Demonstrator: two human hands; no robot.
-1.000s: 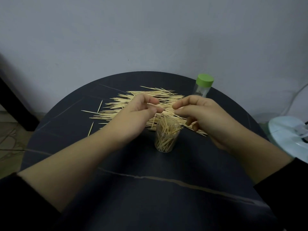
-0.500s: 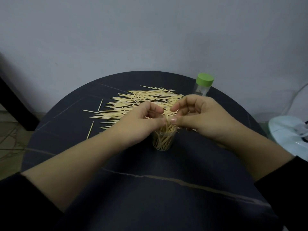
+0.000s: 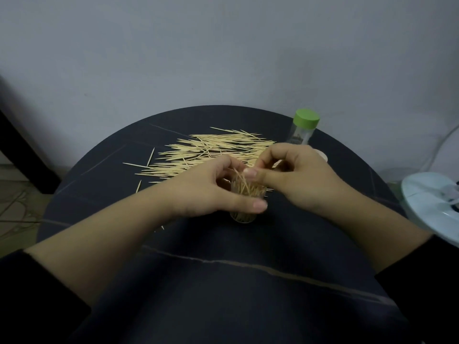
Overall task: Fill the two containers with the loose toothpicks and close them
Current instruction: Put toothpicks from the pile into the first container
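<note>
Seating toothpicks (image 3: 242,181) in the open container (image 3: 244,217) now: left hand (image 3: 211,192) is dropping to clamp fingers round it, right hand (image 3: 298,175) fingers pinching them in.

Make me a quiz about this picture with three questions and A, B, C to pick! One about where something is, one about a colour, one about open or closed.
1. Where is the heap of loose toothpicks? A. on the table B. on the floor C. in a drawer
2. What colour is the lid on the far container? A. red B. green C. black
3. The near container in the left hand is: A. open, with toothpicks inside B. closed C. empty
Answers: A, the heap lies on the dark tabletop; B, the cap is bright green; A, it has no lid and the right hand pinches toothpicks over its mouth.
</note>
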